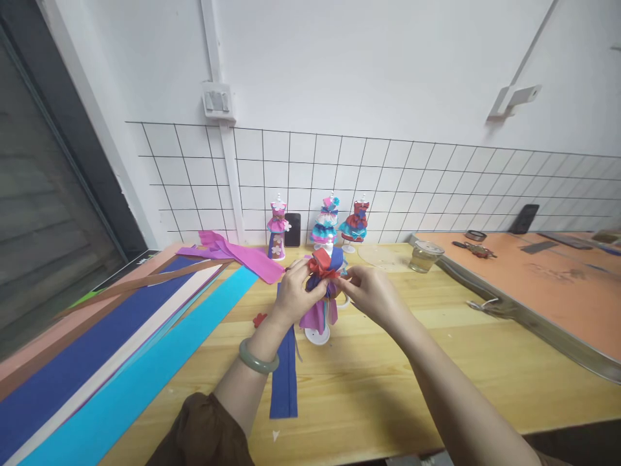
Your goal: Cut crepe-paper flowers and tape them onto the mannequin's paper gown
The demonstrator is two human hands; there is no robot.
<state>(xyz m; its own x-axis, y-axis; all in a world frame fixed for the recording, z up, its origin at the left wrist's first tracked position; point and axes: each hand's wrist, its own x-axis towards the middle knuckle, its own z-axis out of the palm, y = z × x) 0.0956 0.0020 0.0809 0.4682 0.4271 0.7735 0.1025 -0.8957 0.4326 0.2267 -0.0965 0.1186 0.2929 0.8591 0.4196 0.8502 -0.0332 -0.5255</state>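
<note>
A small dress form (pixel 317 335) on a round white base stands on the table between my hands. The doll dress (pixel 315 316) on it has a red and blue top and a pink and purple skirt. My left hand (pixel 298 291) pinches the dress at its left side near the waist, thumb across the front. From the right, my right hand (pixel 366 288) has its thumb and fingertips closed on the dress's edge. Just what the fingertips grip is partly hidden. Under my left wrist lies a dark blue fabric strip (pixel 284 382), with a red flower-shaped cutout (pixel 260 320) beside it.
Three dressed mini mannequins (pixel 325 223) stand at the wall, with a phone (pixel 292 230) propped among them. Long coloured strips (pixel 160 356) cover the left side. A lidded glass cup (pixel 425 255) stands right, near an orange board (pixel 548 278) with keys (pixel 478 249).
</note>
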